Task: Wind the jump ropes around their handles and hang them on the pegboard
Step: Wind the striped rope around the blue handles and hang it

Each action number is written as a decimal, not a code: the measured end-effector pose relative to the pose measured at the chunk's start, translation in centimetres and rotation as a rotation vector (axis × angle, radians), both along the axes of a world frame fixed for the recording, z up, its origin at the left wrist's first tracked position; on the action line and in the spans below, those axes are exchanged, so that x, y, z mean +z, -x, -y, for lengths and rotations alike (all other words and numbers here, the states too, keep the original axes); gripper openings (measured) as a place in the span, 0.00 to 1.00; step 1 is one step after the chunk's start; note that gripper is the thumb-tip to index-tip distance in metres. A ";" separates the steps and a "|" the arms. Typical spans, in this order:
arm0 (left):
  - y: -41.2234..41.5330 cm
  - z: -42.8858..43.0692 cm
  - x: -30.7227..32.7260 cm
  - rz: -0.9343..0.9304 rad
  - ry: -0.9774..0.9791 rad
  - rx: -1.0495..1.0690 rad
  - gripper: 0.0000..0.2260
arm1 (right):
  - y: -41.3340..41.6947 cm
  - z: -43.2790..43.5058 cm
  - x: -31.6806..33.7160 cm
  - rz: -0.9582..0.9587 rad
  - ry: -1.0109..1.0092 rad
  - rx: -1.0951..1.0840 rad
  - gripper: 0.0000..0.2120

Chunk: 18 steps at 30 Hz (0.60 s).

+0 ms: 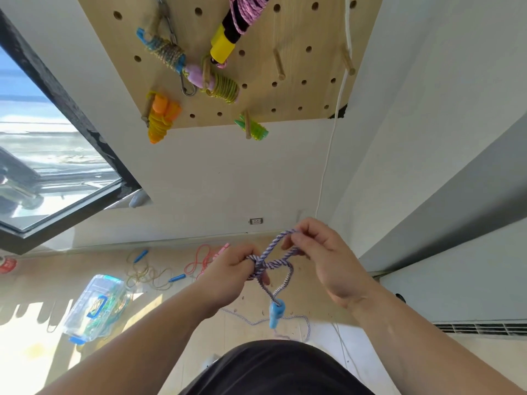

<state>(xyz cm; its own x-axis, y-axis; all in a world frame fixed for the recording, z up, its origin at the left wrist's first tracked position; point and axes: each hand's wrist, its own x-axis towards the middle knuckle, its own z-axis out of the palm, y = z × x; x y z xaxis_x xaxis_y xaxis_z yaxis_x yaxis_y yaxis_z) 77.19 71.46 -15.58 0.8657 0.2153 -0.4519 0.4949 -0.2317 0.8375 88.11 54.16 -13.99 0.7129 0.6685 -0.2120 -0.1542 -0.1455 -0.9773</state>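
Gripping the crossing of the purple-and-white twisted jump rope [278,263] with the left hand [228,270], with fingers curled tight round the strands. Pinching a loop of it just alongside, between thumb and fingertips of the right hand [328,260]. Dangling below both hands, its blue handle [276,313]. Well above them, the pegboard [316,67].

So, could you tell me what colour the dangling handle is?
The handle is light blue; head view.
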 end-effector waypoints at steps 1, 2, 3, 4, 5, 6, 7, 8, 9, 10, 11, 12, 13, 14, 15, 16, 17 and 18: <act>0.2 -0.2 -0.2 -0.009 0.007 -0.010 0.12 | -0.1 -0.2 0.5 -0.204 -0.119 -0.040 0.11; 0.3 -0.3 -0.2 -0.013 0.035 -0.009 0.12 | -0.1 -0.4 0.8 -0.387 -0.218 -0.053 0.11; 0.3 -0.1 -0.2 -0.022 0.070 -0.007 0.12 | -0.1 -0.4 1.1 -0.508 -0.278 -0.055 0.09; 0.3 0.1 -0.1 -0.031 0.104 -0.018 0.12 | -0.1 -0.5 1.2 -0.561 -0.293 -0.046 0.09; 0.1 0.4 0.1 -0.040 0.127 -0.036 0.13 | -0.1 -0.5 1.1 -0.570 -0.290 -0.041 0.11; 0.0 0.6 0.2 -0.040 0.146 -0.052 0.13 | -0.1 -0.5 1.1 -0.555 -0.288 -0.038 0.14; -0.1 0.8 0.2 -0.042 0.154 -0.063 0.13 | -0.2 -0.5 1.2 -0.538 -0.293 -0.047 0.16; -0.2 0.8 0.2 -0.040 0.161 -0.064 0.13 | -0.4 -0.5 1.4 -0.529 -0.320 -0.063 0.16; -0.3 0.7 0.1 -0.041 0.166 -0.056 0.13 | -0.6 -0.4 1.7 -0.529 -0.369 -0.088 0.16; -0.3 0.6 0.2 -0.035 0.166 -0.048 0.13 | -0.9 -0.3 1.9 -0.526 -0.421 -0.124 0.15; -0.4 0.5 0.3 -0.028 0.156 -0.047 0.13 | -1.2 -0.1 2.0 -0.526 -0.460 -0.169 0.14; -0.6 0.4 0.5 -0.019 0.138 -0.054 0.14 | -1.6 0.1 1.9 -0.520 -0.486 -0.213 0.14; -0.7 0.5 0.7 -0.013 0.109 -0.062 0.14 | -1.9 0.3 1.8 -0.500 -0.491 -0.251 0.17; -1.0 0.5 0.9 -0.009 0.080 -0.065 0.14 | -2.1 0.5 1.6 -0.469 -0.486 -0.277 0.19; -1.1 0.5 1.0 -0.009 0.058 -0.063 0.14 | -2.2 0.7 1.4 -0.443 -0.478 -0.301 0.21; -1.3 0.4 1.1 -0.006 0.041 -0.061 0.14 | -2.4 1.0 1.2 -0.422 -0.462 -0.321 0.22; -1.3 0.4 1.1 -0.002 0.024 -0.060 0.14 | -2.6 1.4 1.1 -0.398 -0.441 -0.335 0.22; -1.2 0.5 1.1 -0.003 0.013 -0.062 0.13 | -2.8 1.8 0.7 -0.367 -0.397 -0.351 0.21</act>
